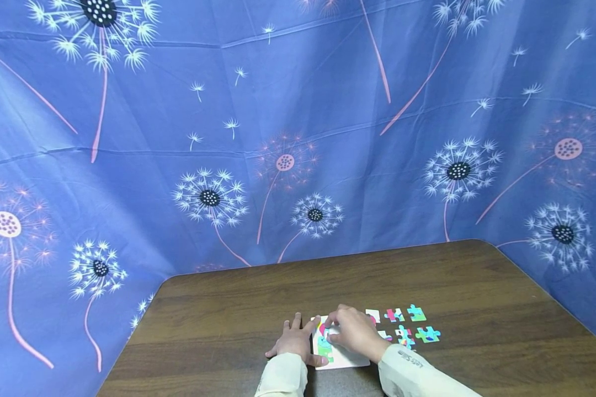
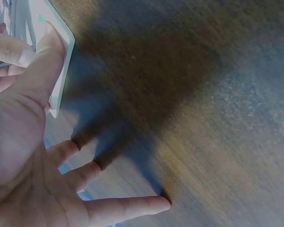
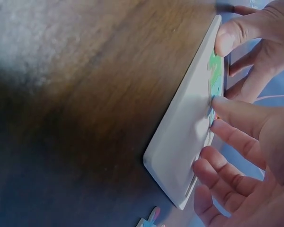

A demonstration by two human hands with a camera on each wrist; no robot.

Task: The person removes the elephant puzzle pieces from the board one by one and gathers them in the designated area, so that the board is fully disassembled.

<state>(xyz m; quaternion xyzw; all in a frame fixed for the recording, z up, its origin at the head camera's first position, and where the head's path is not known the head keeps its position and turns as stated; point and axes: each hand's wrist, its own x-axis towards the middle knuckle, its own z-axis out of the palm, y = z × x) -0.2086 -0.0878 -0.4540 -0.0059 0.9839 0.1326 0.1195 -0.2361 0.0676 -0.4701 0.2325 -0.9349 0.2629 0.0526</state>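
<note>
A white puzzle board (image 1: 349,361) lies on the table, with joined colourful pieces (image 1: 323,348) along its left side. My left hand (image 1: 294,341) rests at the board's left edge, fingers spread on the table and thumb pressing the near left corner. Over the board, my right hand (image 1: 356,332) pinches a small puzzle piece between thumb and forefinger, against the joined pieces; the fingertips hide most of it. In the right wrist view, the board's bare white surface (image 3: 180,127) shows beside the fingers.
Several loose puzzle pieces lie right of the board, among them a green and blue one (image 1: 417,313) and another (image 1: 429,334) nearer me. The brown wooden table (image 1: 218,325) ends at a blue dandelion-print cloth (image 1: 367,193) hanging behind it.
</note>
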